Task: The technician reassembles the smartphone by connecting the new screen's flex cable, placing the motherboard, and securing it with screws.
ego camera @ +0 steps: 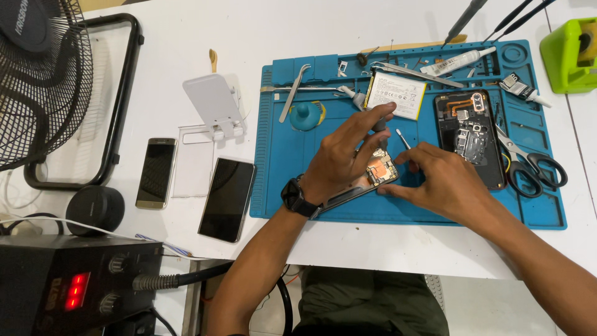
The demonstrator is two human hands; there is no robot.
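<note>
Starting well left of my fingers, I see a black fan (pixel 37 81) at the edge of the white surface (pixel 205 37), and below it a black station with a red display (pixel 74 289). Nearer in lie a gold phone (pixel 156 172) and a larger dark phone (pixel 227 199), both face up, with a white phone stand (pixel 214 106) just beyond them.

On the blue work mat (pixel 280 168), my left hand (pixel 348 155) wears a black watch (pixel 293 196) and is clenched around a slim screwdriver (pixel 378 121), its tip pointing down at the opened phone (pixel 367 177). That phone lies on the mat directly beneath my left fingers (pixel 373 115), its copper-coloured inner part exposed. My right hand (pixel 448 183) steadies the phone from its right side, fingers pinched close together at its edge; I cannot tell whether they grip something small.

Just beyond my fingers rests a white battery (pixel 398 93). To the right of my right fingers lie a black back cover with camera parts (pixel 469 134) and then scissors (pixel 528 165); a green holder (pixel 569 53) sits far off on the right.

I judge I am working a screw in the phone's upper section. The next move calls for keeping the tip squarely seated and the phone held firm.
</note>
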